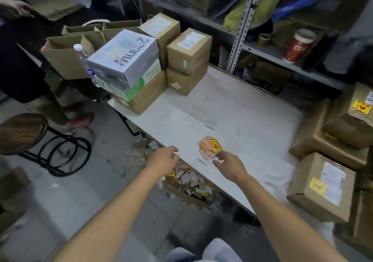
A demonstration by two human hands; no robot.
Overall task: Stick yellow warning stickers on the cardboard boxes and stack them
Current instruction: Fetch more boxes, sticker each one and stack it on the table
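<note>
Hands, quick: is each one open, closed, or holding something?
Left hand: open, loosely curled, holding nothing visible.
Right hand: open, fingers stretched toward the yellow sticker pile, holding nothing.

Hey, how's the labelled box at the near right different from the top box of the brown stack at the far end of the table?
The near right box carries a yellow sticker beside its white label; the far box shows a white label but no yellow sticker. The near right box sits off the table, in the pile to its right; the far box stands on a lower box on the table. Both are shut brown cardboard boxes.
</note>
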